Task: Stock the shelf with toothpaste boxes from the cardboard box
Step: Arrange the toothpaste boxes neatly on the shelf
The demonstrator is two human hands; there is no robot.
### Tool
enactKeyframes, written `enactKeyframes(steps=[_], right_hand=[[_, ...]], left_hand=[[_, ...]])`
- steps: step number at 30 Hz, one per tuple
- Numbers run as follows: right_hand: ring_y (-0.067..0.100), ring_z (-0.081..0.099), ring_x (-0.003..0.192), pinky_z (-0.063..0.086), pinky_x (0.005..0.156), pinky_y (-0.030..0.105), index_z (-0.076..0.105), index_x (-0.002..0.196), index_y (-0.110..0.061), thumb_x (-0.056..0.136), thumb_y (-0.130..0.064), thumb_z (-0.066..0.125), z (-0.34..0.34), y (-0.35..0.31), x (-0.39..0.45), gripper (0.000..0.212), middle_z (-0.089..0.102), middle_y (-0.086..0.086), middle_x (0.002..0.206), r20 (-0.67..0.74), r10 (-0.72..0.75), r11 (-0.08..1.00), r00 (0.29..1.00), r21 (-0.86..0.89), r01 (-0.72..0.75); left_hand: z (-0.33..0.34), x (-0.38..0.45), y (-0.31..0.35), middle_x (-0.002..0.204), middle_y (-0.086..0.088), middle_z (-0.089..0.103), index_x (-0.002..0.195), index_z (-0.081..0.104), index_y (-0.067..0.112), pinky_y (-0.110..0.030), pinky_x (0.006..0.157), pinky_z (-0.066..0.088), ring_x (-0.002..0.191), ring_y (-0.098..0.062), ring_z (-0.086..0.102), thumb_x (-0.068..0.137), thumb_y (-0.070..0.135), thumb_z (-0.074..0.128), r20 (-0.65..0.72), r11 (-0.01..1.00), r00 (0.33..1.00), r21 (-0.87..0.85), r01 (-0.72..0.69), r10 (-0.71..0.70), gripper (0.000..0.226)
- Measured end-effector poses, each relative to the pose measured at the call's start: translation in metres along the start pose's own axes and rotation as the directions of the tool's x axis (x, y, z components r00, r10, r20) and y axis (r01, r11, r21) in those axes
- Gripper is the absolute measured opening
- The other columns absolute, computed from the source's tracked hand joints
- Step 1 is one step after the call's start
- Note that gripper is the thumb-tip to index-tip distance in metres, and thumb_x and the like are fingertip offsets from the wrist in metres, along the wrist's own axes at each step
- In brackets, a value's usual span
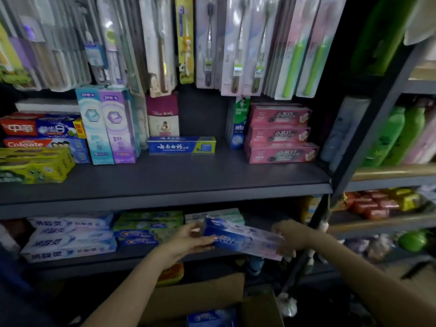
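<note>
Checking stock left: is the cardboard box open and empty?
Open, not empty: the cardboard box has its flap raised, and a blue toothpaste box shows inside. How many more, cannot tell.

**Both our arms reach forward, hands level**

Our left hand [188, 239] curls its fingers and thumb around what it grips. Our right hand [291, 237] does the same opposite, forearm bare and angled in from the lower right.

Single head-worn view, wide-angle, facing forward and down, close to the shelf [165, 185] (edges bowed), cardboard box [200, 296] at bottom edge.
</note>
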State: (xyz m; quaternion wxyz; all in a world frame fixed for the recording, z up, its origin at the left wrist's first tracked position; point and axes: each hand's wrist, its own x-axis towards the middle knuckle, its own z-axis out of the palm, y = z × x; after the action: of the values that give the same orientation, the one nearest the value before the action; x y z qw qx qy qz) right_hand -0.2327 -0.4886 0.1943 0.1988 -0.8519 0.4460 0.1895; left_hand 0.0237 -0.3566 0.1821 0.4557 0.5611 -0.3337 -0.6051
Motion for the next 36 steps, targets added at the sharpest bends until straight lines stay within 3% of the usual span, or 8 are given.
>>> enactKeyframes(steps=[5, 8, 12, 17, 26, 30, 33, 36], right_hand=[[0.028, 0.053, 0.116, 0.045, 0.089, 0.033, 0.037, 0.138, -0.012, 0.092, -0.026, 0.056, 0.05, 0.011, 0.035, 0.051, 0.052, 0.011, 0.13, -0.153, 0.063, 0.997, 0.986, 0.043, -0.057], [0.029, 0.053, 0.118, 0.045, 0.094, 0.037, 0.035, 0.14, -0.016, 0.096, -0.022, 0.048, 0.041, 0.032, 0.057, 0.046, 0.049, 0.011, 0.135, -0.239, 0.143, 0.988, 0.96, -0.024, -0.153], [0.031, 0.051, 0.122, 0.045, 0.092, 0.038, 0.038, 0.139, -0.011, 0.095, -0.003, 0.039, 0.019, 0.055, 0.096, 0.044, 0.046, 0.013, 0.137, -0.326, 0.252, 0.941, 0.911, -0.137, -0.309], [0.033, 0.042, 0.13, 0.038, 0.102, 0.041, 0.036, 0.139, -0.002, 0.099, -0.003, 0.033, 0.026, 0.08, 0.157, 0.041, 0.037, 0.018, 0.145, -0.285, 0.304, 0.913, 0.909, -0.186, -0.364], [0.036, 0.036, 0.133, 0.038, 0.103, 0.046, 0.036, 0.142, -0.004, 0.099, -0.005, 0.033, 0.032, 0.079, 0.208, 0.043, 0.029, 0.021, 0.148, -0.311, 0.256, 0.939, 0.915, -0.143, -0.312], [0.041, 0.051, 0.116, 0.045, 0.077, 0.044, 0.03, 0.143, -0.008, 0.092, 0.004, 0.038, 0.056, 0.049, 0.157, 0.053, 0.015, 0.021, 0.152, -0.526, 0.228, 0.961, 0.82, -0.014, -0.276], [0.042, 0.06, 0.073, 0.039, 0.052, 0.036, 0.051, 0.12, -0.001, 0.088, -0.002, 0.044, 0.12, 0.016, 0.112, 0.034, 0.04, 0.026, 0.134, -0.699, 0.004, 0.997, 0.715, 0.062, 0.055], [0.036, 0.059, 0.064, 0.049, 0.048, 0.035, 0.06, 0.099, -0.003, 0.085, -0.013, 0.038, 0.201, -0.015, 0.083, 0.027, 0.055, 0.018, 0.107, -0.633, -0.207, 0.928, 0.746, 0.114, 0.354]], left_hand=[[0.058, 0.06, -0.034, 0.108, -0.006, 0.062, 0.11, 0.054, 0.009, -0.017, 0.069, 0.054, 0.09, -0.013, 0.063, 0.079, -0.003, 0.067, 0.024, 0.994, 1.0, 0.112, -0.019, 0.017, 0.036], [0.081, 0.094, -0.047, 0.124, -0.006, 0.057, 0.126, 0.047, 0.012, -0.017, 0.079, 0.047, 0.106, -0.017, 0.056, 0.086, 0.002, 0.061, -0.108, 0.909, 0.984, 0.408, -0.086, 0.142, 0.044], [0.088, 0.126, -0.062, 0.152, -0.006, 0.023, 0.145, 0.023, 0.01, -0.027, 0.111, 0.022, 0.14, -0.022, 0.022, 0.095, 0.013, 0.046, -0.135, 0.488, 0.923, 0.871, -0.063, 0.36, 0.056], [0.064, 0.154, -0.081, 0.156, -0.003, -0.016, 0.148, -0.007, 0.012, -0.032, 0.118, -0.002, 0.143, -0.025, -0.015, 0.096, 0.02, 0.043, -0.053, 0.036, 0.957, 0.998, 0.044, 0.284, 0.073], [0.03, 0.169, -0.106, 0.155, -0.009, -0.015, 0.147, -0.009, 0.007, -0.034, 0.115, -0.009, 0.142, -0.029, -0.016, 0.093, 0.01, 0.043, -0.022, -0.133, 0.951, 0.989, 0.066, 0.308, 0.074], [0.033, 0.153, -0.115, 0.156, -0.014, -0.002, 0.147, 0.007, 0.003, -0.036, 0.116, -0.003, 0.144, -0.03, -0.002, 0.092, 0.011, 0.044, 0.02, -0.013, 0.884, 1.0, -0.016, 0.467, 0.067], [0.028, 0.112, -0.15, 0.141, -0.015, 0.036, 0.133, 0.041, 0.004, -0.037, 0.108, 0.026, 0.128, -0.027, 0.033, 0.083, 0.011, 0.039, 0.066, 0.096, 0.77, 0.982, -0.163, 0.635, 0.05], [0.009, 0.058, -0.214, 0.123, -0.006, 0.042, 0.118, 0.045, 0.011, -0.031, 0.089, 0.031, 0.106, -0.022, 0.041, 0.078, 0.017, 0.038, 0.108, 0.078, 0.799, 0.979, -0.19, 0.591, 0.042]])
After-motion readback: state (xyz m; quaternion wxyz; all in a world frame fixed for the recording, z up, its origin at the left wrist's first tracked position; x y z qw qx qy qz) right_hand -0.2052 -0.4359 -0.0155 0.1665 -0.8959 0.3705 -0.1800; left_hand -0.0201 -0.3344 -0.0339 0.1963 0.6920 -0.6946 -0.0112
